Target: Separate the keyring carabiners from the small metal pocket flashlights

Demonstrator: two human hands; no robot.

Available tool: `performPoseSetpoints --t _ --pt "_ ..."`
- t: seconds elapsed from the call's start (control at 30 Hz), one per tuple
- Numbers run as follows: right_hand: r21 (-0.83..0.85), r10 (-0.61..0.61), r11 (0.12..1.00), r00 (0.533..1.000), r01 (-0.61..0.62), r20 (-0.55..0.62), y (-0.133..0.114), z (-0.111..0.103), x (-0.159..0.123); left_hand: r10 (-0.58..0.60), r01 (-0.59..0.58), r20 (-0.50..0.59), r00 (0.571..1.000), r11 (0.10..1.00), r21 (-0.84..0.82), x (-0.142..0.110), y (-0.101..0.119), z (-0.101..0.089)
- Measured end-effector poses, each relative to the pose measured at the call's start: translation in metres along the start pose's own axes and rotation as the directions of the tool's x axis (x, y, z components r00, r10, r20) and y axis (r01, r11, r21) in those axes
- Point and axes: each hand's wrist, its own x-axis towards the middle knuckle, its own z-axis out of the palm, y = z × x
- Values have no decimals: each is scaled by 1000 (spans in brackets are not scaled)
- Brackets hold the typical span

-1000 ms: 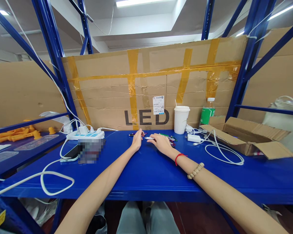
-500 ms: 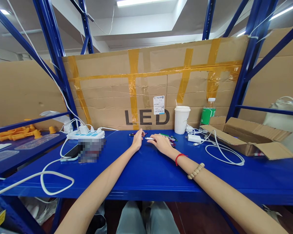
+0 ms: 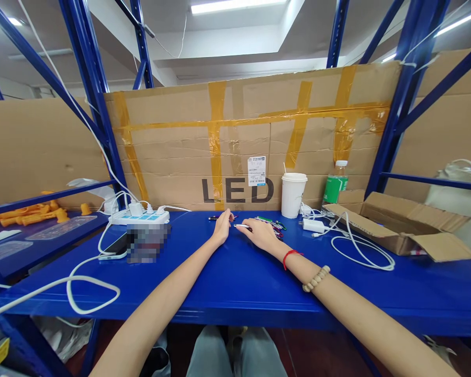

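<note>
My right hand (image 3: pixel 260 233) rests low over the blue tabletop with thumb and fingers pinched on a white pen (image 3: pixel 241 225). The pen's tip points left toward my other hand. Just left of it, my left hand (image 3: pixel 222 229) stands on its edge, fingers together and bent. A dark pen (image 3: pixel 213 218) shows on its left side and a purple piece on its right; whether these are one pen, and whether the fingers grip it, is hidden. Beside and behind my right hand lies a loose pile of coloured pens (image 3: pixel 278 226), partly covered by the hand.
Right of the pens stand a white paper cup (image 3: pixel 293 196), a green-labelled bottle (image 3: pixel 336 183), a white charger (image 3: pixel 313 225) with coiled cable and an open cardboard box (image 3: pixel 400 222). At left are a power strip (image 3: pixel 141 217) and a phone (image 3: pixel 115 246). Taped cardboard (image 3: pixel 172 157) walls the back.
The view has shifted slightly. The white pen has turned a little in my right hand, and a dark part of it now shows by the fingers. My left hand stays in place.
</note>
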Motion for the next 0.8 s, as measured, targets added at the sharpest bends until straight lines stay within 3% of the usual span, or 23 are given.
performPoseSetpoints --t 0.37,0.47,0.57,0.63,0.7,0.8 --pt "-15 8 1000 1000 -8 2 3 4 1 -3 4 25 1000 999 -39 -4 4 0" --pt "-18 26 1000 1000 -25 13 1 4 1 13 -13 17 1000 999 30 -6 6 -1" --pt "-49 26 999 999 -24 44 0 3 1 54 -50 -11 998 976 211 -7 9 -4" --pt "-42 21 999 998 -18 63 0 2 0 96 -83 -9 995 904 419 -7 11 -7" --pt "-22 22 1000 997 -20 75 0 2 0 127 -122 37 991 771 625 -7 12 -12" --pt "-31 34 999 996 -32 88 -1 1 0 83 -123 91 992 579 806 -7 10 -18"
